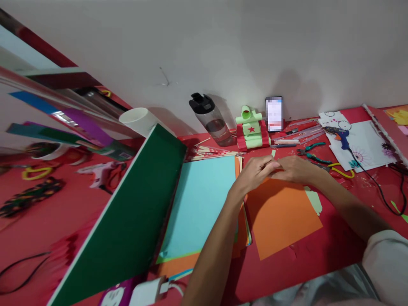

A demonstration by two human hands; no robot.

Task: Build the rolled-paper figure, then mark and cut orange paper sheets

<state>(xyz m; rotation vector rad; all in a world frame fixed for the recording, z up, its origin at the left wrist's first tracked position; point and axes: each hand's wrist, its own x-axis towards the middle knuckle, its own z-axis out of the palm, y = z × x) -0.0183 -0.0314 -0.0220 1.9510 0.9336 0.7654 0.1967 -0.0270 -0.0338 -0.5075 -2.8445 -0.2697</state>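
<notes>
- Our left hand [256, 171] and right hand [295, 170] come together at the fingers, which are bent inward over the far edge of the orange sheet [283, 216].
- We cannot tell whether those fingers grasp the paper or merely rest on it (our own knuckles get in the way of the view).
- The orange sheet lies flat on the red tabletop [270, 276], mostly on our side of the fingers and between our forearms.
- Right of the fingers and nearer to us, a pale green scrap [315, 202] sits along the sheet's right edge.
- Left of the fingers we have a light blue sheet [200, 195] on top of a paper stack, with our left forearm passing over part of it.
- Farther left of the fingers, a dark green board [127, 225] stands tilted.
- Just beyond the fingers is a green and red paper model [251, 128] bearing a star; a phone [274, 114] stands upright beside it, and a bottle [214, 121] rises to its left.
- Well to the right of the fingers, a blue glue gun [343, 139] lies on decorated white paper [371, 140].
</notes>
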